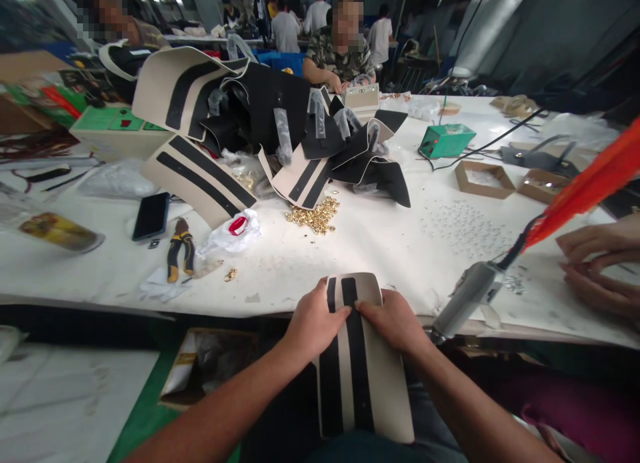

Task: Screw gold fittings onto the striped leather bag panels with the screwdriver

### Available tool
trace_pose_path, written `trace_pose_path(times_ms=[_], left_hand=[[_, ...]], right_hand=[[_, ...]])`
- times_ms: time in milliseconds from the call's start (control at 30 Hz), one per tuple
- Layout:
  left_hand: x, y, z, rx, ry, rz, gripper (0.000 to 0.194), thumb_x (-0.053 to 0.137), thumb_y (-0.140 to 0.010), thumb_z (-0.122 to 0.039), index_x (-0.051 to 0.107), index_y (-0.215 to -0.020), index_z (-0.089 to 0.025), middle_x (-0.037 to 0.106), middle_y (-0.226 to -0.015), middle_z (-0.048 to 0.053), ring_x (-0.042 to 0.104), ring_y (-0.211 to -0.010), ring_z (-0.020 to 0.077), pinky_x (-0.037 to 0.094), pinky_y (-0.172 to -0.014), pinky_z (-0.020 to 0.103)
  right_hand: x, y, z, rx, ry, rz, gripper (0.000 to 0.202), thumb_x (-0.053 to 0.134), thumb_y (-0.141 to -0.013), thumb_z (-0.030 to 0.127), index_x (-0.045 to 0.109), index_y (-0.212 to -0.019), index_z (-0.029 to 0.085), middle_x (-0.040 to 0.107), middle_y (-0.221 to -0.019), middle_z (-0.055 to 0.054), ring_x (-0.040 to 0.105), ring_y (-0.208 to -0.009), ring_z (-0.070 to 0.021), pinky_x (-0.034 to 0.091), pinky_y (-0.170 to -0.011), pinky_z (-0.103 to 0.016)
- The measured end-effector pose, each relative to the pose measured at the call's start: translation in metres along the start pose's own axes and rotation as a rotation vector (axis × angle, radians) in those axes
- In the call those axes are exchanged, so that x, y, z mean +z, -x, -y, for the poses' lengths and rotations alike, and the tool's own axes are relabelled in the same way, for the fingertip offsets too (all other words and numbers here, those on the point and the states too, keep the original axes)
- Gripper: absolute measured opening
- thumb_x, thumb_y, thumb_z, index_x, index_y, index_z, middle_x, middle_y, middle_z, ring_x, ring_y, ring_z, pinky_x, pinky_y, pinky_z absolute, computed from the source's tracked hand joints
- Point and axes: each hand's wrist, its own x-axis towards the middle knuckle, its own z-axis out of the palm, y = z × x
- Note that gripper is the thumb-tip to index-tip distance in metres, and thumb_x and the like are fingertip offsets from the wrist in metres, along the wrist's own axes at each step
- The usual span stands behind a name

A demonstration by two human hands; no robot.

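Note:
A cream panel with two black stripes [333,376] lies over my lap, its far end raised against the table's front edge. My left hand [315,316] grips its left edge, thumb on a black stripe. On the opposite edge my right hand [393,316] grips it the same way, thumb pressed near the same stripe. The fingers of both hands are hidden beneath the panel. Past it on the table sits a heap of small gold metal rings [314,215]. A pile of similar black and cream panels [280,110] rises behind the rings.
Pliers [180,250], a phone [151,216] and a tilted cup [60,231] lie on the left. A grey tool with an orange hose [467,300] hangs at the table edge on the right, near another person's hands [603,263]. A green box [447,140] stands farther back.

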Motion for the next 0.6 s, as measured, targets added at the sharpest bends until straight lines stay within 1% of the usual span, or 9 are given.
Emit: trace_pose_path(times_ms=[67, 133, 167, 233, 300, 367, 467, 533, 600], left_hand=[[-0.004, 0.003, -0.001, 0.062, -0.215, -0.070, 0.077, 0.084, -0.083, -0.023, 0.052, -0.153, -0.020, 0.076, -0.131, 0.015, 0.075, -0.116, 0.0362, 0.060, -0.098, 0.048], [-0.006, 0.006, 0.001, 0.192, -0.378, -0.159, 0.090, 0.088, -0.081, -0.027, 0.046, -0.160, -0.021, 0.066, -0.147, 0.018, 0.066, -0.130, 0.0404, 0.058, -0.103, 0.054], [-0.007, 0.007, 0.002, 0.277, -0.419, -0.188, 0.087, 0.089, -0.081, -0.028, 0.050, -0.158, -0.021, 0.061, -0.154, 0.018, 0.061, -0.137, 0.0415, 0.054, -0.109, 0.057], [-0.005, 0.006, 0.007, 0.439, -0.426, -0.178, 0.066, 0.087, -0.084, -0.028, 0.064, -0.146, -0.023, 0.059, -0.158, 0.015, 0.052, -0.146, 0.0411, 0.042, -0.122, 0.062], [0.000, 0.002, 0.014, 0.525, -0.356, -0.117, 0.040, 0.082, -0.089, -0.025, 0.076, -0.129, -0.025, 0.066, -0.152, 0.011, 0.055, -0.146, 0.0380, 0.036, -0.127, 0.064], [0.006, -0.004, 0.022, 0.529, -0.271, -0.078, 0.027, 0.081, -0.091, -0.021, 0.081, -0.118, -0.026, 0.073, -0.142, 0.010, 0.062, -0.139, 0.0358, 0.041, -0.124, 0.065], [0.012, -0.013, 0.029, 0.499, -0.217, -0.094, 0.030, 0.087, -0.085, -0.018, 0.083, -0.113, -0.025, 0.077, -0.136, 0.010, 0.068, -0.132, 0.0364, 0.047, -0.118, 0.066], [0.013, -0.018, 0.031, 0.496, -0.217, -0.109, 0.034, 0.089, -0.080, -0.015, 0.084, -0.111, -0.028, 0.078, -0.134, 0.008, 0.068, -0.130, 0.0360, 0.049, -0.116, 0.065], [0.012, -0.021, 0.032, 0.496, -0.222, -0.118, 0.036, 0.090, -0.077, -0.013, 0.085, -0.109, -0.030, 0.079, -0.132, 0.006, 0.069, -0.129, 0.0357, 0.051, -0.114, 0.062]], right_hand=[[0.002, 0.001, 0.000, -0.012, 0.005, -0.008, 0.020, 0.067, -0.091, 0.032, 0.077, -0.086, 0.016, 0.081, -0.081, -0.009, 0.076, -0.075, -0.0255, 0.050, -0.064, -0.030], [0.003, 0.001, -0.001, -0.027, 0.010, -0.015, 0.021, 0.067, -0.091, 0.032, 0.078, -0.088, 0.015, 0.081, -0.082, -0.010, 0.076, -0.076, -0.0256, 0.050, -0.065, -0.030], [0.004, 0.002, -0.001, -0.034, 0.013, -0.019, 0.021, 0.066, -0.091, 0.032, 0.078, -0.090, 0.014, 0.081, -0.082, -0.010, 0.076, -0.076, -0.0256, 0.050, -0.064, -0.030], [0.004, 0.002, -0.001, -0.051, 0.023, -0.027, 0.022, 0.065, -0.091, 0.032, 0.078, -0.092, 0.013, 0.081, -0.083, -0.011, 0.076, -0.076, -0.0254, 0.050, -0.064, -0.029], [0.004, 0.002, 0.000, -0.072, 0.040, -0.031, 0.022, 0.064, -0.091, 0.030, 0.078, -0.092, 0.013, 0.081, -0.084, -0.010, 0.075, -0.078, -0.0249, 0.050, -0.064, -0.028], [0.004, 0.000, 0.002, -0.101, 0.062, -0.030, 0.022, 0.062, -0.091, 0.028, 0.079, -0.093, 0.014, 0.081, -0.085, -0.009, 0.076, -0.080, -0.0241, 0.049, -0.065, -0.027], [0.004, -0.002, 0.004, -0.150, 0.115, -0.056, 0.019, 0.065, -0.090, 0.026, 0.080, -0.095, 0.016, 0.082, -0.088, -0.008, 0.076, -0.085, -0.0239, 0.050, -0.069, -0.026], [0.002, 0.000, 0.003, -0.169, 0.172, -0.127, 0.018, 0.071, -0.088, 0.028, 0.079, -0.099, 0.016, 0.081, -0.091, -0.009, 0.075, -0.091, -0.0269, 0.051, -0.075, -0.029], [-0.003, 0.011, -0.005, -0.181, 0.228, -0.203, 0.027, 0.074, -0.087, 0.031, 0.078, -0.110, 0.018, 0.079, -0.090, -0.009, 0.074, -0.090, -0.0288, 0.051, -0.079, -0.033]])
